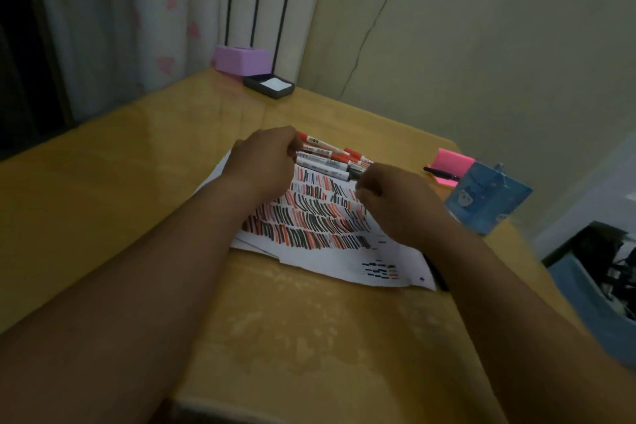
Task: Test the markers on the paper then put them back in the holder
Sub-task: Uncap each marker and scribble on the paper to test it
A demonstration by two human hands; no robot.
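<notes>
The table (pixel 137 165) looks like yellow wood under a glossy, reflective coat, scuffed dull in patches near its front edge. The paper (pixel 344 258) is matt white, the markers (pixel 323 162) have smooth plastic barrels, and the holder (pixel 481 196) looks like printed card. The curtain (pixel 103 27) is thin cloth

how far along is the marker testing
Done: the paper is covered in red and black strokes. In hand: the left hand and right hand seem to grip one white marker by its ends. Left: the marker pile is not yet in the blue holder.
</notes>
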